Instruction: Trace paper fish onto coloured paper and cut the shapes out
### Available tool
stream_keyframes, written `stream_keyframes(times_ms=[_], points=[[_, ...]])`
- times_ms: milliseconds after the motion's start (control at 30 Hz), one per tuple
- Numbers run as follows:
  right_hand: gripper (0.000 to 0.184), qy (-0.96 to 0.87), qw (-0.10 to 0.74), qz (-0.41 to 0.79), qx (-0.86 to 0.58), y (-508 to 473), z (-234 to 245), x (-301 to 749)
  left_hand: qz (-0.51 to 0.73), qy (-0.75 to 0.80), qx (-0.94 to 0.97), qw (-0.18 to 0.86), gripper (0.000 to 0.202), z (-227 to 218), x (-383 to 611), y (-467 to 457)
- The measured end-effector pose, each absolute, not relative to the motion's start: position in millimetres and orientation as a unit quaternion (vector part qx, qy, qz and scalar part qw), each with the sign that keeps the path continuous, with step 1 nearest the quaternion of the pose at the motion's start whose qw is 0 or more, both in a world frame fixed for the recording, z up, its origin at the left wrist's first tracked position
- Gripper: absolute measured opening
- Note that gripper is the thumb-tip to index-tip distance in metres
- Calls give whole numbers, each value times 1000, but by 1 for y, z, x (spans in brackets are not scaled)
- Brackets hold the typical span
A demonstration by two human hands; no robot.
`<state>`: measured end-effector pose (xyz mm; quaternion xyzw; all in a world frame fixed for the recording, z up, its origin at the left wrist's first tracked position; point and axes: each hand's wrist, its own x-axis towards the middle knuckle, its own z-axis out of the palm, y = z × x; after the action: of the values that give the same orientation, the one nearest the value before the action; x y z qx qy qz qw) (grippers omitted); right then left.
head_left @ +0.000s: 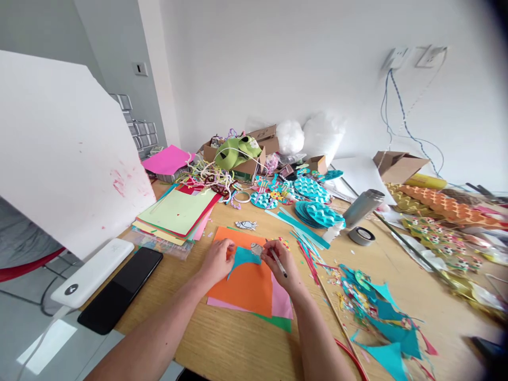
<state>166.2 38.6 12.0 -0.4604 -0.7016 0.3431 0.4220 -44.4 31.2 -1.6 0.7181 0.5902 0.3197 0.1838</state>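
Observation:
An orange paper sheet lies on the wooden table, on top of pink and green sheets. On it rests a teal paper cut-out. My left hand pinches the left edge of that cut-out. My right hand grips a thin white pen-like stick, its tip near a small grey paper piece at the cut-out's right end.
A stack of coloured paper sits at the left, with a black phone and white power bank nearer me. Teal scraps litter the right. Behind are teal discs, a metal flask, a tape roll and cardboard boxes.

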Motion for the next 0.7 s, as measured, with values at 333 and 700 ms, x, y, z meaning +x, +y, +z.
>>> stream_keyframes(times_ms=[333,700], points=[[9,-727,354,147,-570,86,36,183,330,582,721,182,26,0,-43,30],[18,-762,250,64,-594,140,35,192,296,560,750,190,32,2,-43,24]])
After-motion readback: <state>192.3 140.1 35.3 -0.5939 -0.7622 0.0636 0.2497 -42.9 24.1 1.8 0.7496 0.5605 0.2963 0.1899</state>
